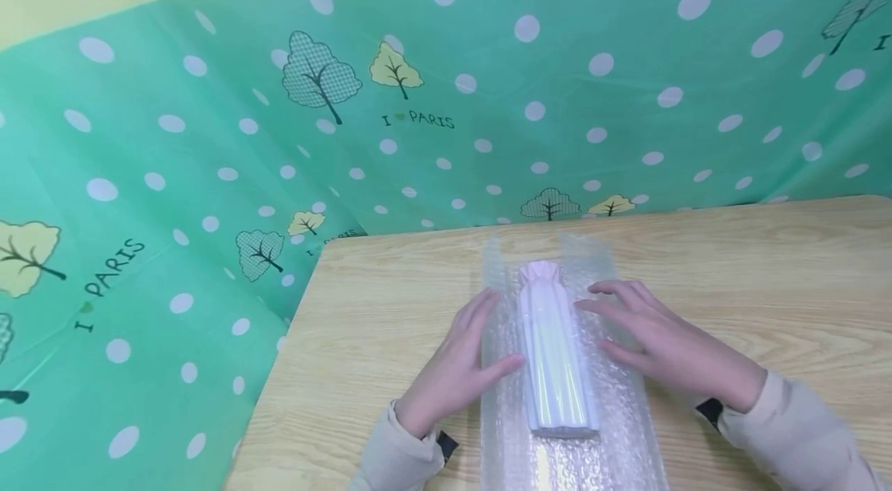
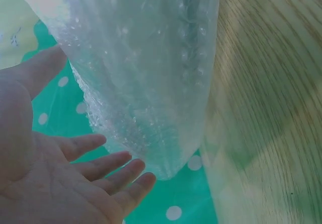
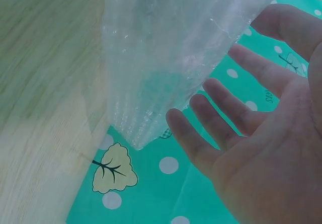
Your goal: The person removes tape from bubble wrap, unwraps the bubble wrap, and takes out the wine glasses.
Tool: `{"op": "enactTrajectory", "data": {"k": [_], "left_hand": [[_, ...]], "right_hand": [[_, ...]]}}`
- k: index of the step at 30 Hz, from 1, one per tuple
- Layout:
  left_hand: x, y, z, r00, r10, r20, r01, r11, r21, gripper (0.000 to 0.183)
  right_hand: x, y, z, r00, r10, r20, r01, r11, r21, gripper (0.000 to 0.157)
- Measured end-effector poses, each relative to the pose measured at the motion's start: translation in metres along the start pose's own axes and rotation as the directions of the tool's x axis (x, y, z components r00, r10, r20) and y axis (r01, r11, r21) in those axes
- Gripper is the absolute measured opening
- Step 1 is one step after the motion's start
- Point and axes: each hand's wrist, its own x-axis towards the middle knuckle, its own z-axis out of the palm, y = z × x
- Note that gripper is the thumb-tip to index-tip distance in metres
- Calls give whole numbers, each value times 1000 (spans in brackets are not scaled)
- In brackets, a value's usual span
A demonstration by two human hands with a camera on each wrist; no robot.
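A glossy white fluted vase (image 1: 554, 355) lies on its side on a long sheet of bubble wrap (image 1: 627, 421), its ruffled neck pointing away from me. To the left of the vase is my left hand (image 1: 453, 367), fingers spread and thumb near the vase's side. My right hand (image 1: 655, 340) hovers over the sheet's right part, its fingers extended towards the vase. In the left wrist view, the left hand (image 2: 65, 178) has its fingertips at the edge of the bubble wrap (image 2: 141, 73). The right wrist view shows the right hand (image 3: 261, 143) similarly beside the wrap (image 3: 166, 58). Neither hand grips anything.
The wooden table (image 1: 390, 305) extends to both sides of the sheet. A green dotted cloth (image 1: 446, 73) with printed trees hangs behind the table and along its left side. Black straps (image 1: 446, 444) show at the wrists.
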Motion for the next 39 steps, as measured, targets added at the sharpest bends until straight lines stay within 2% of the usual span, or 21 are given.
{"op": "enactTrajectory", "data": {"k": [9, 13, 27, 39], "left_hand": [[-1, -5, -2, 1000, 12, -10, -12, 1000, 12, 83], [-3, -6, -2, 999, 29, -19, -29, 999, 25, 78], [-7, -8, -6, 999, -37, 1, 37, 999, 13, 70], [-7, -11, -11, 999, -39, 18, 38, 999, 20, 67]], "right_hand": [[0, 2, -3, 1000, 3, 10, -3, 1000, -7, 56], [0, 4, -4, 1000, -24, 1, 24, 999, -30, 56], [-3, 6, -12, 999, -42, -6, 42, 998, -54, 53], [-5, 8, -15, 1000, -19, 22, 20, 999, -36, 50]]}}
